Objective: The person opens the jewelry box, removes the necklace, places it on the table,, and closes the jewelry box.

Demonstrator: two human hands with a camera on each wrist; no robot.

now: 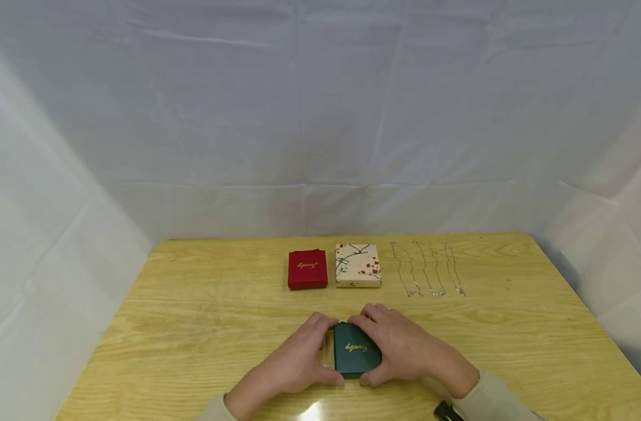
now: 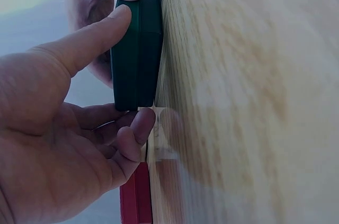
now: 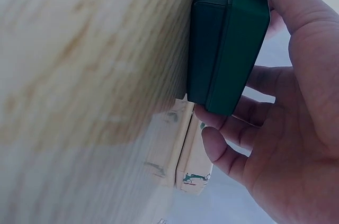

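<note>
A dark green jewelry box [image 1: 354, 349] with gold lettering on its lid sits on the table near the front, held from both sides. My left hand [image 1: 302, 356] grips its left end, the thumb on the near edge and the fingertips at the far edge. From the right, my right hand [image 1: 399, 345] spans the box the same way. In the left wrist view, the left thumb [image 2: 100, 36] presses the side of the green box [image 2: 137, 49]. The right wrist view shows the lid seam of the box and right fingers [image 3: 238, 121] curled at its far end.
Behind the hands stand a red box [image 1: 307, 269] with gold lettering and a cream box [image 1: 358, 266] with a floral branch print. Several thin silver necklaces [image 1: 428, 270] lie stretched out to their right. White cloth [image 1: 299, 117] hangs behind the wooden table [image 1: 204, 316].
</note>
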